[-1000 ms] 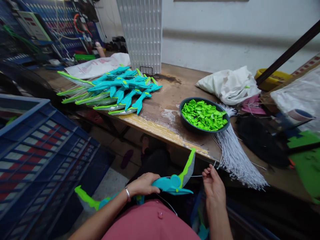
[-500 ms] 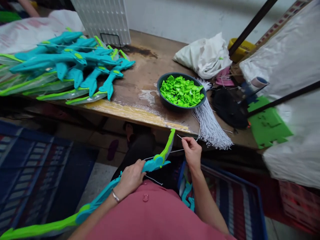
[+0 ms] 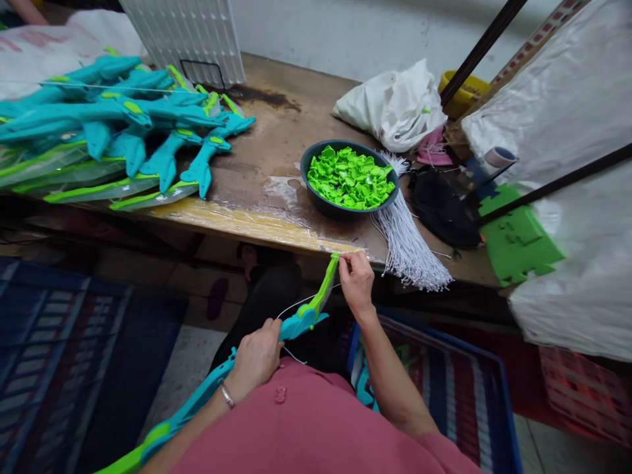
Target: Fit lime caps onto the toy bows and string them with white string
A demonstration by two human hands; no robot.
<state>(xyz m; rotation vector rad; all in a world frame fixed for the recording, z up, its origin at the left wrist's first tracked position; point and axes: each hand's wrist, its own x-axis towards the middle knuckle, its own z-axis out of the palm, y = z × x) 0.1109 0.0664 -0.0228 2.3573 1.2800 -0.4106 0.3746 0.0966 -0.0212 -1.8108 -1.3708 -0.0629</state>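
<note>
A teal-and-green toy bow (image 3: 301, 321) lies slantwise across my lap, its lower limb running off at the bottom left. My left hand (image 3: 257, 354) is closed around its middle, with a bracelet at the wrist. At the bow's green upper tip, my right hand (image 3: 357, 280) pinches a white string (image 3: 295, 305) between thumb and fingers. The string runs loosely along the bow back toward my left hand, and a loose piece hangs below that hand. My right fingertips touch or nearly touch the tip; the exact contact is too small to tell.
Several similar bows (image 3: 123, 118) are piled on the wooden table (image 3: 266, 145). A dark bowl (image 3: 316, 203) of green plastic pieces stands beside a bundle of white strings (image 3: 415, 247). White sack (image 3: 395, 105), black cap-like item (image 3: 442, 210) and green foam mat (image 3: 518, 230) lie right. Blue-edged crates flank me.
My right hand has moved left with the string, from beside the bow to its green tip. My left hand keeps its hold on the bow. The view has shifted slightly right.
</note>
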